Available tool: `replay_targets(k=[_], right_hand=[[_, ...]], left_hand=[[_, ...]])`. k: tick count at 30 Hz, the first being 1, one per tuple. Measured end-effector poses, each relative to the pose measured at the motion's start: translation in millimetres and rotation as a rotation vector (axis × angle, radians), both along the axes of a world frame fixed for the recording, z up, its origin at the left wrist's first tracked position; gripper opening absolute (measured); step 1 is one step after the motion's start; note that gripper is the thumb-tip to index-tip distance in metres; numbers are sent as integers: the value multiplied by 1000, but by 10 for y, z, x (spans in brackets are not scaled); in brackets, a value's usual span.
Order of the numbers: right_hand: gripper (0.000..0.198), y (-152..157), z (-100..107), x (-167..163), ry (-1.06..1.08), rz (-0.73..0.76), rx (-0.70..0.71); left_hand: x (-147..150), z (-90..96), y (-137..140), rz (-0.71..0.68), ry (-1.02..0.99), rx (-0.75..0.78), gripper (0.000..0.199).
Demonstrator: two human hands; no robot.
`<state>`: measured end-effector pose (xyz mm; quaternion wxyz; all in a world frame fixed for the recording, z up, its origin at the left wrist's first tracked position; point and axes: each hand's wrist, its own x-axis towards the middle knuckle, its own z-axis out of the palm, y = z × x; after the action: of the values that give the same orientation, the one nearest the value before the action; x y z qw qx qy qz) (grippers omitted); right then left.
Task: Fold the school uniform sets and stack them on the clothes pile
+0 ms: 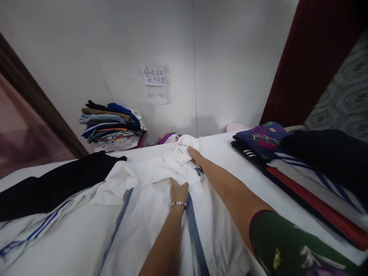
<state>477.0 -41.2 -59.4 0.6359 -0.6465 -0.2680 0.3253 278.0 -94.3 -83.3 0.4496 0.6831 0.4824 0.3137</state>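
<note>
A white jacket with dark blue-grey strips and a dark letter print lies spread on the table in front of me. Its collar or hood part is bunched at the far end, and one crumpled white sleeve reaches left. My left hand, with a silver bracelet at the wrist, is closed on the cloth just below the bunched part. Farther up and to the right, my right hand pinches the edge of that part. Some fingertips of both hands are hidden by the fabric.
On the left lie a black garment and a white one with blue stripes. Folded clothes are piled along the right of the white table. A tall clothes stack stands by the wall, below two paper signs.
</note>
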Motion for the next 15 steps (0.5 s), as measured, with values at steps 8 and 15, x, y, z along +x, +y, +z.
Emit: replay_targets(k=[8,15], right_hand=[[50,-572,-58,-149,-350,22,-28],[63,-328,-82,-218,-709,201,-266]], left_hand=[[10,38,-55,-18,24,-40,70],[-4,14,-135,28,30,-53,73]])
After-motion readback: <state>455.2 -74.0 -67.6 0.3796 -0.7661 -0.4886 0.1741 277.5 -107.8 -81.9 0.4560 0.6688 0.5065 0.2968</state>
